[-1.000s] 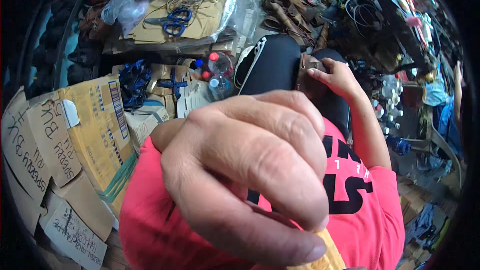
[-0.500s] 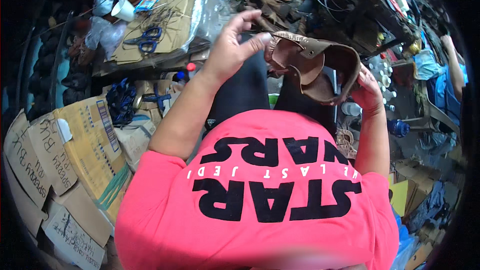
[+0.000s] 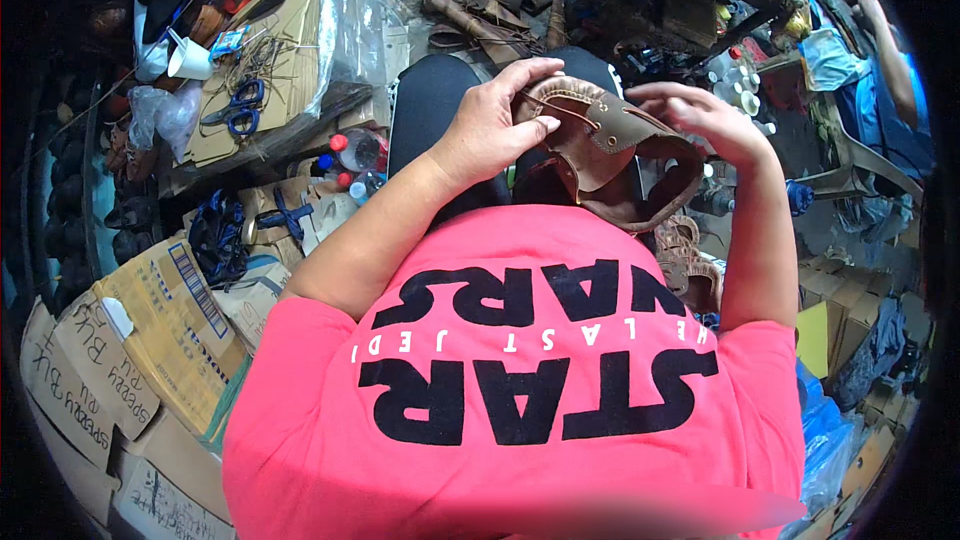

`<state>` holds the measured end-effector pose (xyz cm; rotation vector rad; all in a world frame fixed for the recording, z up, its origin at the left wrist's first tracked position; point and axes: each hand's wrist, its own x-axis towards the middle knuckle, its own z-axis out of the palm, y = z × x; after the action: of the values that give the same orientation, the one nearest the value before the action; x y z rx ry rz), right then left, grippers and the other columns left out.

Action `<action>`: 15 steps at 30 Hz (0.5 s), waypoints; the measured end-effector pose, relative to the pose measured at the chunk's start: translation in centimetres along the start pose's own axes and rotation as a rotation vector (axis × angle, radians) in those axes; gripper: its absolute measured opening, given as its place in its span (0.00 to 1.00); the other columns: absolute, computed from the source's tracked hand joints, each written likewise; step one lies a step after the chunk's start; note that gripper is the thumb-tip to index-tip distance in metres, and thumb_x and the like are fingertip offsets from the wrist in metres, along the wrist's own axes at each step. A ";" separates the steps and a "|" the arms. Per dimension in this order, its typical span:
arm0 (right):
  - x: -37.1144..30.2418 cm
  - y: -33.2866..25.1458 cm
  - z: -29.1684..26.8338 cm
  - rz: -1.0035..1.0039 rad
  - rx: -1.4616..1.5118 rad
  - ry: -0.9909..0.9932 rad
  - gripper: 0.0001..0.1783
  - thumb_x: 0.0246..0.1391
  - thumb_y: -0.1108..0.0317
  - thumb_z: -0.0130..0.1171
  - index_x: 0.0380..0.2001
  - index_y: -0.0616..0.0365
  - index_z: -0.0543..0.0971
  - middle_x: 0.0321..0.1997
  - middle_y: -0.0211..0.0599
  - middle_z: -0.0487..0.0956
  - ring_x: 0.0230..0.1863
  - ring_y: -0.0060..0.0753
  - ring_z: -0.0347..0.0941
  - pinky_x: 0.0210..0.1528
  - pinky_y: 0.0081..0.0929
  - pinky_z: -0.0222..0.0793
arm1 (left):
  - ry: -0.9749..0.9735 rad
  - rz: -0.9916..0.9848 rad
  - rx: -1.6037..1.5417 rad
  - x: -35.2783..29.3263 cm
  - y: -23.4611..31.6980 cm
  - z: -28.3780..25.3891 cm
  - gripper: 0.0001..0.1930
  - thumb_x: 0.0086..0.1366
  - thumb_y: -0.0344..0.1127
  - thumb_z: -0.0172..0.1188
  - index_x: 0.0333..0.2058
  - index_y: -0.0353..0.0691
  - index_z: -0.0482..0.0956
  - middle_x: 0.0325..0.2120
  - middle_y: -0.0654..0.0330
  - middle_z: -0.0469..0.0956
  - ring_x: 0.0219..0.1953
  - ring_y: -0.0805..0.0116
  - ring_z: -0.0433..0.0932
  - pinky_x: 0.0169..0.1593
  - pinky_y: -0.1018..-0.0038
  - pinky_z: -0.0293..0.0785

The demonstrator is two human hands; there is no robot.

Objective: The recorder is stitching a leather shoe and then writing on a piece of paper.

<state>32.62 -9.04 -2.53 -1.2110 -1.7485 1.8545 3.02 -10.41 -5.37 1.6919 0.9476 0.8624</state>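
Observation:
A brown leather shoe upper point(image 3: 610, 145) with pale stitching round its toe, a lace eyelet and a thin cord is held over my lap. It is tilted, its hollow heel end facing right and toward me. My left hand point(image 3: 495, 125) grips the stitched toe end, thumb on the near side and fingers over the far edge. Just beyond the upper's right side is my right hand point(image 3: 715, 125), its fingers loosely bent and apart, close to the far edge. Part of those fingers is hidden behind the leather, so contact is unclear.
At the left, a cardboard-topped bench point(image 3: 300, 40) carries blue-handled scissors point(image 3: 243, 110) and a white cup point(image 3: 190, 58). Plastic bottles point(image 3: 362, 152) stand beside my left knee. More stitched uppers point(image 3: 690, 265) lie by my right side. Another person's arm point(image 3: 895, 60) shows far right.
The shoe upper has turned and come a little closer to me. My right hand has left its heel end and moved up to the far side. My left hand keeps the toe.

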 end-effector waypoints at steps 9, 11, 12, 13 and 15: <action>3.4 -4.7 4.1 0.145 -0.502 -0.011 0.30 0.47 0.64 0.66 0.50 0.69 0.70 0.39 0.36 0.79 0.40 0.21 0.71 0.46 0.24 0.67 | 0.013 -0.033 -0.202 -0.3 -0.1 -0.1 0.24 0.57 0.25 0.61 0.54 0.35 0.68 0.46 0.60 0.75 0.48 0.74 0.73 0.54 0.77 0.68; 3.2 -3.7 4.7 0.072 -0.470 0.088 0.25 0.45 0.64 0.67 0.44 0.68 0.73 0.33 0.42 0.80 0.35 0.27 0.74 0.40 0.28 0.69 | -0.017 -0.108 -0.186 -0.2 -0.3 -0.2 0.21 0.60 0.27 0.59 0.53 0.35 0.69 0.44 0.61 0.76 0.48 0.74 0.73 0.53 0.77 0.69; 3.3 -3.9 5.2 0.055 -0.626 0.137 0.22 0.43 0.64 0.66 0.40 0.67 0.74 0.30 0.46 0.79 0.32 0.35 0.74 0.37 0.31 0.68 | -0.020 -0.153 -0.239 -0.3 0.0 -0.1 0.19 0.62 0.28 0.58 0.52 0.35 0.70 0.44 0.61 0.76 0.46 0.75 0.74 0.52 0.78 0.70; 3.3 -3.9 5.6 0.039 -0.782 0.186 0.20 0.42 0.64 0.66 0.36 0.66 0.75 0.27 0.50 0.77 0.29 0.43 0.75 0.34 0.34 0.68 | -0.025 -0.158 -0.240 -0.2 -0.8 0.1 0.19 0.62 0.28 0.58 0.52 0.35 0.70 0.44 0.61 0.76 0.46 0.75 0.74 0.52 0.78 0.70; 3.0 -2.8 6.7 -0.138 -0.893 0.284 0.17 0.41 0.63 0.65 0.30 0.64 0.73 0.25 0.52 0.75 0.30 0.58 0.71 0.31 0.42 0.65 | -0.036 -0.242 -0.525 0.5 -1.8 0.4 0.18 0.63 0.29 0.57 0.52 0.35 0.70 0.44 0.60 0.76 0.45 0.76 0.74 0.51 0.78 0.70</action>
<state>25.02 -10.68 -1.75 -1.4713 -2.4729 0.7324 3.26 -9.75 -7.16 1.1163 0.7941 0.8256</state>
